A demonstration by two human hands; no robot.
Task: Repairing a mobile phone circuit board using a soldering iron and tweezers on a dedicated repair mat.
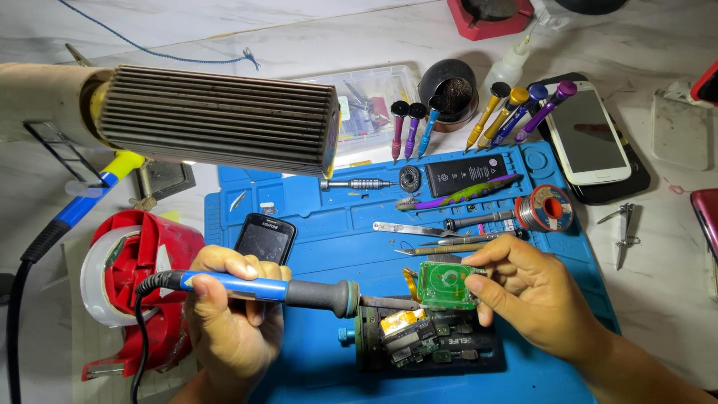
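Fingers (490,288) pinch green circuit board (447,284), soldering iron (299,293) just left.

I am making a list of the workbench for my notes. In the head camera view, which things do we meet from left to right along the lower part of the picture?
Red tape dispenser → left hand gripping the blue soldering iron → green circuit board → right hand holding that board.

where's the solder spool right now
In the head view the solder spool lies on the right part of the blue mat, left of the white phone, above the right hand.
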